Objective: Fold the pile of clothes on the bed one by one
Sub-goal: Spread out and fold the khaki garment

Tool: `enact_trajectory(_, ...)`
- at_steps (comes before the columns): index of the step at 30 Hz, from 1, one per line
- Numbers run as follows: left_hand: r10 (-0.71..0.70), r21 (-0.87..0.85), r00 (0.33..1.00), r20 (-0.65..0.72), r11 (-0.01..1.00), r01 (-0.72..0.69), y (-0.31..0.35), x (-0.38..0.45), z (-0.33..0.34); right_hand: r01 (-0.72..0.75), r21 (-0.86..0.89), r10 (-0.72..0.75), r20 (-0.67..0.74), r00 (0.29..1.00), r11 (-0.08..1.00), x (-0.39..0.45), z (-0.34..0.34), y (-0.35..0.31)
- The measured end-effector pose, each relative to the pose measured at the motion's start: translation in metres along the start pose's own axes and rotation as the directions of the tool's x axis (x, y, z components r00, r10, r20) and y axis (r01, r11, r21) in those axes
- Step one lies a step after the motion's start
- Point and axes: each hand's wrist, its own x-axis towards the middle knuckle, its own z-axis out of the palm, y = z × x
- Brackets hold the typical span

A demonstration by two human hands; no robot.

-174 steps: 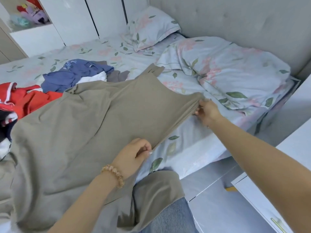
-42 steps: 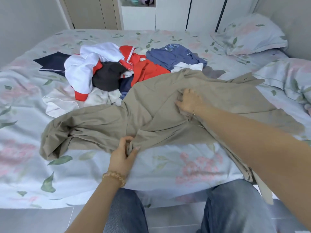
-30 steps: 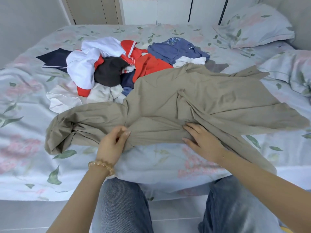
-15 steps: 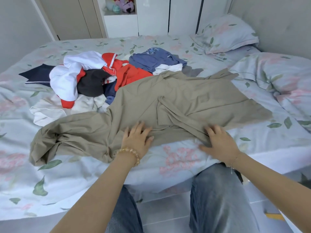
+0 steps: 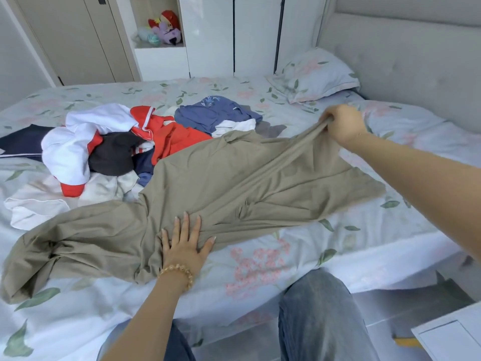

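A large khaki garment [image 5: 221, 188] lies spread across the near side of the bed [image 5: 260, 259]. My left hand [image 5: 186, 246], with a bead bracelet, presses flat on the garment's near edge, fingers straight. My right hand [image 5: 343, 123] grips a bunched far corner of the same garment and holds it lifted and stretched to the right. Behind it sits the pile of clothes [image 5: 117, 144]: white, red, black, navy and blue pieces tangled together.
A floral pillow [image 5: 315, 74] lies at the far right by the padded headboard [image 5: 406, 63]. White wardrobes [image 5: 213, 35] stand behind the bed, with soft toys on a shelf. My legs in jeans are at the bed's near edge; a white cabinet corner [image 5: 453, 334] is at bottom right.
My right hand left the garment's near edge, reached to its far right corner, took hold and lifted it. My left hand stays pressed flat on the near edge.
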Motion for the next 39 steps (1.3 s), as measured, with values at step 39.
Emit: enact_trajectory(39, 0.127, -0.349, 0.897, -0.424, 0.891, -0.291, 0.01, 0.041, -0.066, -0.351, 0.914, 0.64, 0.396, 0.658, -0.205, -0.039, 0.09, 0.135)
